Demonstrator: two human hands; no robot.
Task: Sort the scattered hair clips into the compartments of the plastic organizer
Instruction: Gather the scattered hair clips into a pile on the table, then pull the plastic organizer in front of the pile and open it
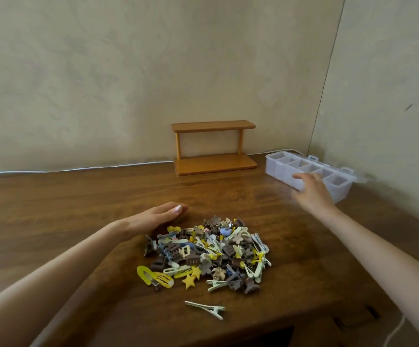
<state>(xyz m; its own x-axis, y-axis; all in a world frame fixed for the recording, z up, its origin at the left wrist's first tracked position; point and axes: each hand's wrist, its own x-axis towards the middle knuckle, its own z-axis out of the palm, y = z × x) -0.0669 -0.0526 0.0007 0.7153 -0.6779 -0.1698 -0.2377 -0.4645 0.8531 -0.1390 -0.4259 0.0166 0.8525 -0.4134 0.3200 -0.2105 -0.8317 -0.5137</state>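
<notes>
Cable: a thin white cable (53, 169) runs along the foot of the beige wall at the far left.
Table: a dark brown wooden table (78, 196) fills the lower half of the view.
Left hand: the left hand (158, 217) rests on its edge on the table, just beside the far left side of the pile. Its fingers are straight, held together and slightly cupped, and it holds nothing.
Hair clips: the hair clips (203, 254) lie in a mixed heap at the middle of the table, in yellow, brown, cream and blue.
Stray clip: one cream alligator clip (205, 309) lies apart, nearer the viewer.
Shelf: a small two-tier wooden shelf (213, 146) stands against the wall behind the heap.
Right hand: the right hand (311, 189), blurred, is stretched out at the organizer's near wall with fingers extended, gripping nothing.
Organizer: the clear plastic organizer (274, 170) sits open at the far right corner, well apart from the heap.
</notes>
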